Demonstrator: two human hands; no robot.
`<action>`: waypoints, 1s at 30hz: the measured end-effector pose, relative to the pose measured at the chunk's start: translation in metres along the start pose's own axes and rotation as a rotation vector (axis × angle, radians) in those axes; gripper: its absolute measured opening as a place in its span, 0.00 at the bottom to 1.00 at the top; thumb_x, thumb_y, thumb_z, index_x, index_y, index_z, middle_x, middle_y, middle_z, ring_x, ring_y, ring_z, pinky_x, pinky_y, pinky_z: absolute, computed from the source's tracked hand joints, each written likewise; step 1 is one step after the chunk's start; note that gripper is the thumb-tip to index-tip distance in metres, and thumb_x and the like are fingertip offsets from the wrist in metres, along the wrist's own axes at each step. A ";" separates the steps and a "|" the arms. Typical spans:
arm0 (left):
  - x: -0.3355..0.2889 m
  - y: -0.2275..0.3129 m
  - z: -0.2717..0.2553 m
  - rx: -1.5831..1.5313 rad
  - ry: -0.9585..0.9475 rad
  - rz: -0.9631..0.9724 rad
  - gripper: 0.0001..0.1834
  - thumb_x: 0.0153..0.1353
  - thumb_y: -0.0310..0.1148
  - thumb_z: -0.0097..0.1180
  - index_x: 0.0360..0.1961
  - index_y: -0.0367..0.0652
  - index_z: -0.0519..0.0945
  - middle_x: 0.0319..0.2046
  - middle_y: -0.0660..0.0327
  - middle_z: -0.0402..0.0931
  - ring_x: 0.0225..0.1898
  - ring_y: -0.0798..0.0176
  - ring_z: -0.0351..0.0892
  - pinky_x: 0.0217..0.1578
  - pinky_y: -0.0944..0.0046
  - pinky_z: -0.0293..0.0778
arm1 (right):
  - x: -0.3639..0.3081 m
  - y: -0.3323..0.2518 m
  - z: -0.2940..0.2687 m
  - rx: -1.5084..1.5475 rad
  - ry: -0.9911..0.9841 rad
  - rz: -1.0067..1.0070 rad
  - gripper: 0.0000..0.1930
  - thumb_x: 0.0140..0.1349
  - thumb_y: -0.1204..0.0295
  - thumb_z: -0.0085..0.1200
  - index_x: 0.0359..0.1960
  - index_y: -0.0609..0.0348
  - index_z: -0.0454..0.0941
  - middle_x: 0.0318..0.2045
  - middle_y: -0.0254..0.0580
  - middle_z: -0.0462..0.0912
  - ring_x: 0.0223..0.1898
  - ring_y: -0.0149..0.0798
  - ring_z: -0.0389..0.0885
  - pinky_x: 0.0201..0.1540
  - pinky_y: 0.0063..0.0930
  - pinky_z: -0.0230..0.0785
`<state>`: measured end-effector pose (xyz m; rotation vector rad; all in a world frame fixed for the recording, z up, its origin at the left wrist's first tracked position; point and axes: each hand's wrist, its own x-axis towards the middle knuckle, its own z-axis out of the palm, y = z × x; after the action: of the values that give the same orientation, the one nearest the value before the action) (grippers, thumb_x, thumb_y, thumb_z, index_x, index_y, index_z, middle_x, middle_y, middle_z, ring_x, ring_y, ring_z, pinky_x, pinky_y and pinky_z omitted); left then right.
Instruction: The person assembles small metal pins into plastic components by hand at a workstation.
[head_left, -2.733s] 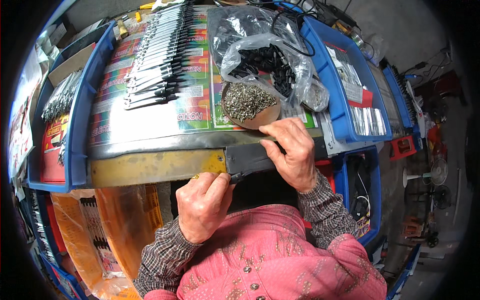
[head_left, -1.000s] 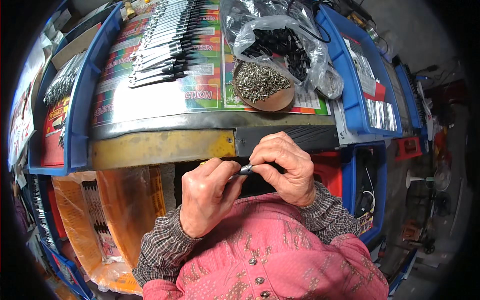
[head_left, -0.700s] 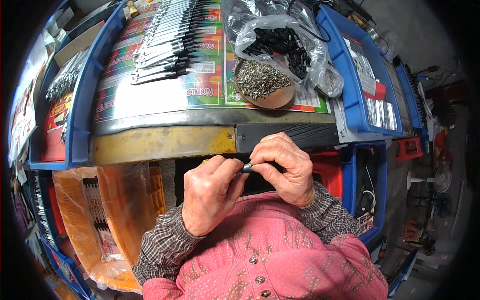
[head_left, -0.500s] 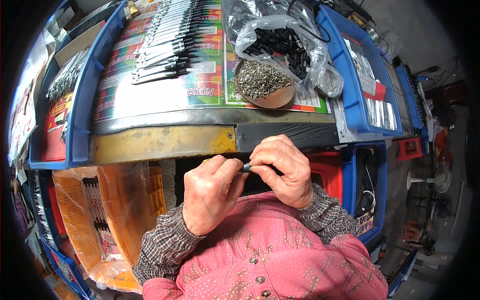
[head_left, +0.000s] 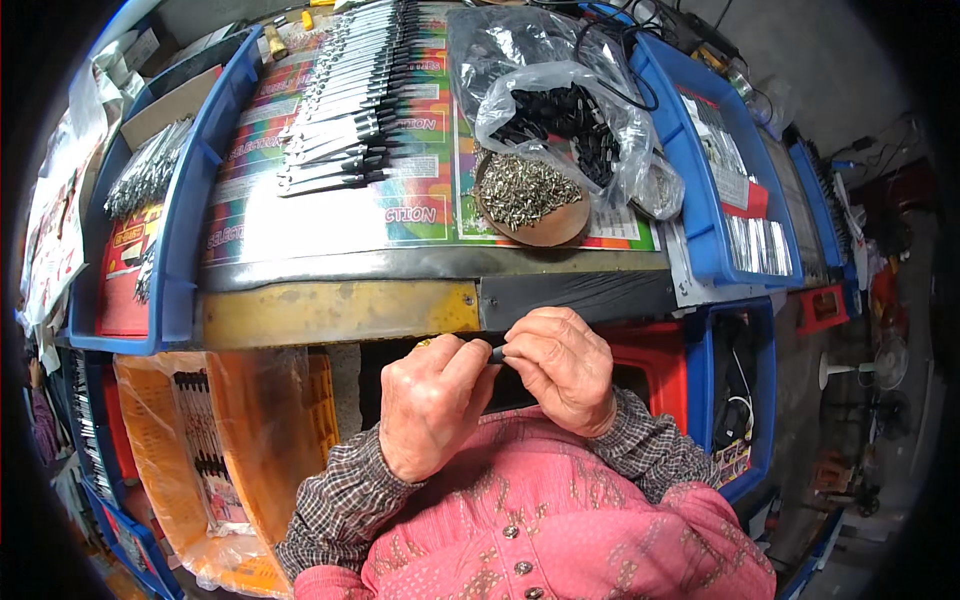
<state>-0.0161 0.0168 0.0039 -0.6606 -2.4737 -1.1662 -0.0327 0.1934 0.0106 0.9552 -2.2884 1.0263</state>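
Just in front of the table edge, my left hand (head_left: 432, 408) and my right hand (head_left: 562, 368) meet fingertip to fingertip. Both are closed on a small dark cylindrical piece (head_left: 497, 355); most of it is hidden by the fingers. Beyond them, a shallow round tray (head_left: 558, 232) bears a heap of small shiny metal pieces (head_left: 525, 190). A clear plastic bag (head_left: 625, 125) behind it contains small black parts (head_left: 590, 150). Slim silver tools with black ends (head_left: 340, 135) lie in a long overlapping row at the back left of the table.
Blue bins stand at the left (head_left: 180, 240) and right (head_left: 710, 240) of the table, with metal pieces inside. Below left is an orange basket (head_left: 245, 430) lined with plastic. Another blue bin (head_left: 765, 400) sits low at the right, beside a red stool-like shape (head_left: 650, 370).
The whole view has shifted, so table and hands appear lower in the picture. Both hands keep their pinch on the dark piece, and less of it shows between the fingers.
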 end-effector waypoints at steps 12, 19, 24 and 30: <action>0.000 0.001 -0.001 0.001 -0.020 -0.042 0.12 0.44 0.21 0.64 0.33 0.39 0.79 0.23 0.56 0.73 0.24 0.54 0.75 0.25 0.59 0.71 | -0.010 0.005 -0.002 -0.289 -0.063 -0.241 0.16 0.41 0.75 0.58 0.37 0.66 0.80 0.36 0.45 0.79 0.38 0.43 0.79 0.34 0.32 0.75; 0.002 0.003 -0.003 0.041 -0.018 -0.025 0.12 0.45 0.20 0.64 0.33 0.39 0.79 0.22 0.57 0.73 0.23 0.54 0.75 0.24 0.59 0.71 | -0.011 0.007 -0.003 -0.333 -0.091 -0.295 0.17 0.44 0.75 0.58 0.39 0.66 0.80 0.39 0.45 0.80 0.40 0.43 0.80 0.36 0.33 0.76; 0.011 -0.004 -0.006 -0.023 -0.019 -0.058 0.10 0.46 0.25 0.65 0.31 0.41 0.77 0.21 0.58 0.70 0.22 0.54 0.75 0.22 0.58 0.71 | -0.002 0.012 -0.005 -0.167 0.058 -0.085 0.19 0.43 0.82 0.63 0.41 0.62 0.80 0.35 0.43 0.79 0.37 0.45 0.80 0.36 0.33 0.75; 0.013 -0.009 -0.010 -0.023 -0.027 -0.090 0.10 0.47 0.24 0.65 0.30 0.41 0.77 0.22 0.57 0.71 0.23 0.53 0.75 0.23 0.57 0.71 | 0.004 0.020 -0.011 -0.195 0.117 -0.045 0.13 0.47 0.81 0.63 0.37 0.61 0.80 0.32 0.42 0.79 0.34 0.45 0.79 0.36 0.34 0.74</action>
<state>-0.0310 0.0074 0.0111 -0.5800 -2.5395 -1.2275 -0.0489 0.2100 0.0106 0.8410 -2.2127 0.8012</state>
